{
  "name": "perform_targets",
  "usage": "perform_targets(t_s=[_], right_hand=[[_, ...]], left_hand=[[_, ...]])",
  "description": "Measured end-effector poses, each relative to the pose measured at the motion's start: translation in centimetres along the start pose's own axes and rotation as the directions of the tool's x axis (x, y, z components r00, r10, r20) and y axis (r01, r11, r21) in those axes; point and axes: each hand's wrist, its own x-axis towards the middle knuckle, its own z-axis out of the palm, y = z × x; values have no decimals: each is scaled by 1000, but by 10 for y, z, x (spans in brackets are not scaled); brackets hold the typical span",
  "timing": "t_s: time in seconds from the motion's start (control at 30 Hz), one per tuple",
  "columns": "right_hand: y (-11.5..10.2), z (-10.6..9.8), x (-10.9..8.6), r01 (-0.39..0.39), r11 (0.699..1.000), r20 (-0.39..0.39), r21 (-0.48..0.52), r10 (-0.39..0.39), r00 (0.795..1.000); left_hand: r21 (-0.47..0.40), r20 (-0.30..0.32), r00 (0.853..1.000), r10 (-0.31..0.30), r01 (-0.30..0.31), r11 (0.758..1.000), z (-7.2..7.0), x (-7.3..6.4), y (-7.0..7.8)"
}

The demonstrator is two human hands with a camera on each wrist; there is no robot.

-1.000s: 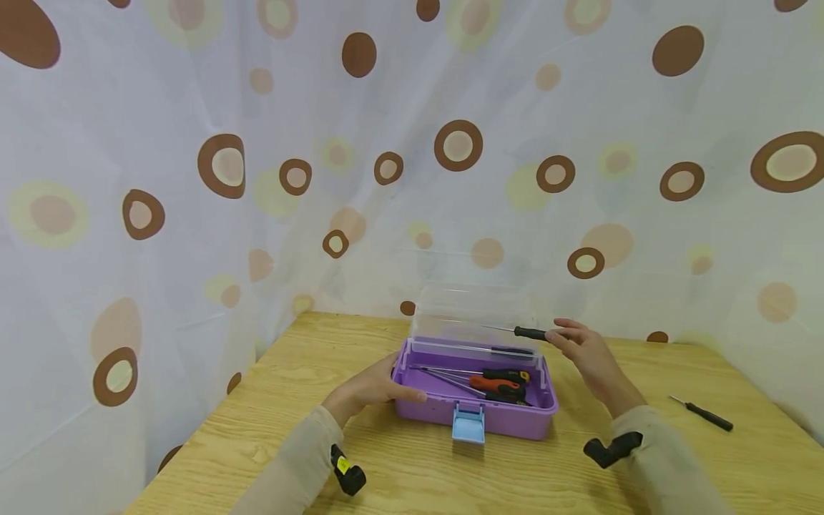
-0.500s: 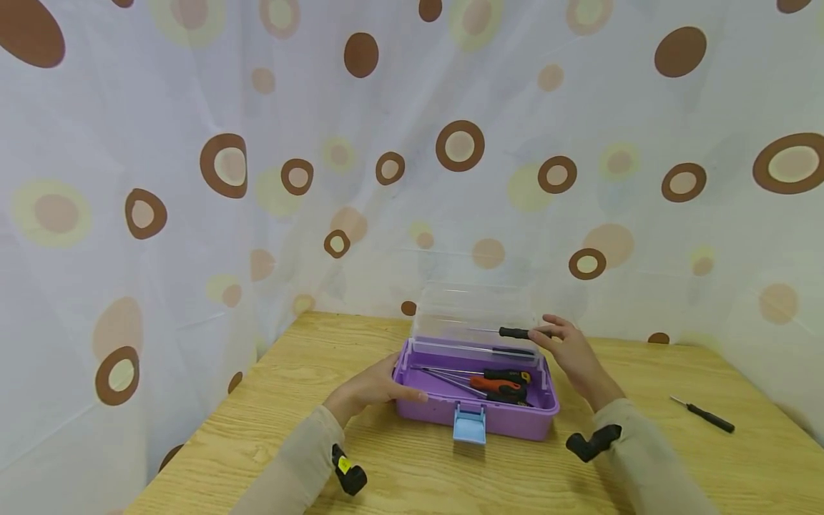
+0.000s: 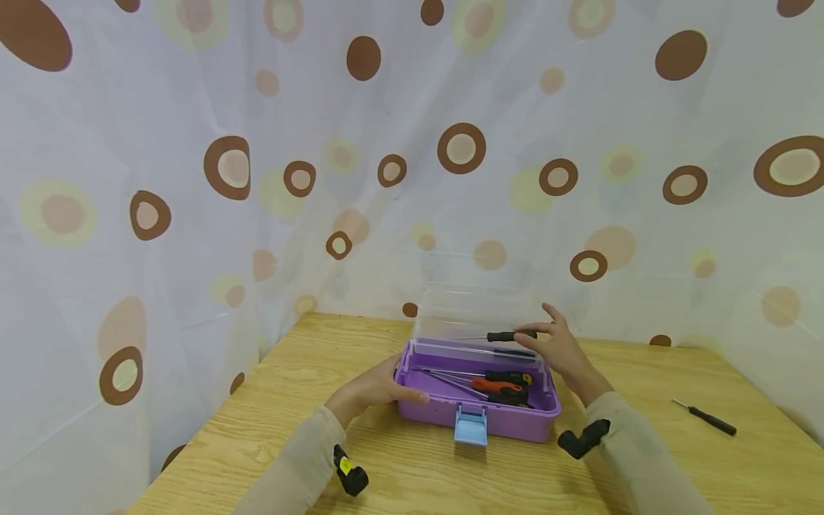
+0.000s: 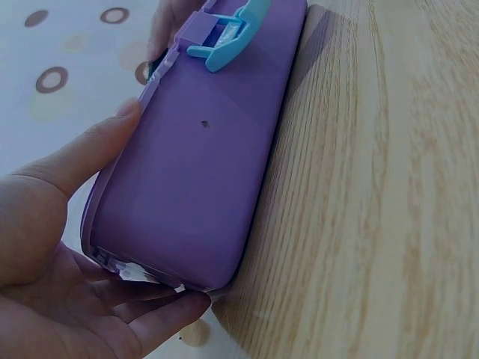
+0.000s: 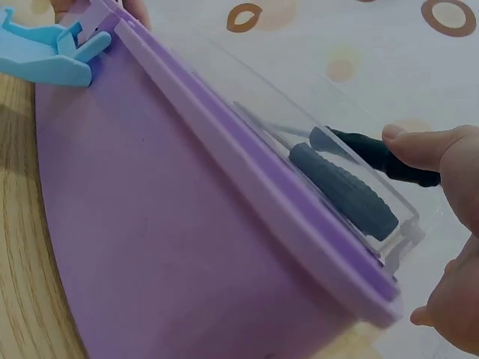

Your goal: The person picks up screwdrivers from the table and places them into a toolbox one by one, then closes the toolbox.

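A purple toolbox (image 3: 476,422) with a blue latch (image 3: 471,427) stands on the table, its clear lid (image 3: 476,307) raised at the back. My left hand (image 3: 373,390) grips its left end, thumb over the front rim and fingers at the end wall, as the left wrist view shows. My right hand (image 3: 560,354) pinches the handle of a small black screwdriver (image 3: 499,336) above the box's back edge, shaft pointing left. Behind the clear strip lies another black-handled screwdriver (image 5: 344,191). In the main tray are a red-handled screwdriver (image 3: 492,385) and black-handled ones (image 3: 505,376).
A slim black screwdriver (image 3: 711,420) lies on the wooden table (image 3: 644,472), right of the toolbox. A spotted white curtain (image 3: 502,143) hangs behind and along the left side of the table.
My right hand has moved left with the small screwdriver, from beside the lid to over the box's back edge, and sits slightly lower. The left hand keeps its grip on the toolbox.
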Motion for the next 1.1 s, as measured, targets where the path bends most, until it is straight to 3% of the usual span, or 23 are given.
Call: perform_targets(t_s=[0.17, 0.33, 0.9, 1.1], right_hand=[[0, -2, 3, 46, 999, -30, 12, -45, 999], [0, -6, 1, 44, 999, -35, 0, -44, 998], [2, -26, -12, 46, 997, 81, -58, -42, 996], [8, -38, -18, 49, 996, 88, -74, -43, 995]], left_hand=[[-6, -8, 1000, -5, 5, 1000, 1, 0, 0], [-2, -7, 1000, -4, 4, 1000, 1, -1, 1], [2, 1, 1000, 7, -7, 1000, 0, 0, 0], [6, 0, 1000, -2, 2, 1000, 0, -1, -1]])
